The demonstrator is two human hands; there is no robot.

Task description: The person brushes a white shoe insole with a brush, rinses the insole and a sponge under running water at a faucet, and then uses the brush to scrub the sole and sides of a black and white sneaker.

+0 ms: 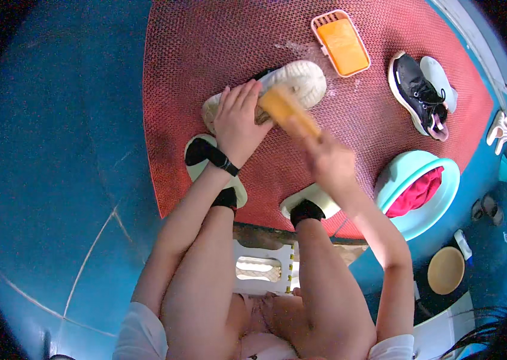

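A shoe (300, 83) lies on the red mat with its pale sole facing up. My left hand (240, 121) presses on it and grips its middle. In my right hand (332, 157) is a yellow brush (287, 110), blurred, its head against the sole's lower edge; its bristles cannot be made out. Beyond the shoe stands a pink-rimmed plastic basket (324, 47) with an orange block (345, 47), perhaps soap, in it. To the right, a black sneaker (408, 83) with white laces or trim rests beside a pale insole (437, 78).
A turquoise basin (449, 198) holding red cloth (417, 191) sits tilted at the mat's right edge. My slippered feet are on the red mat (190, 45). A white stool (260, 288) is beneath me. A round tan bowl (446, 270) and a white bottle (462, 243) stand at the lower right.
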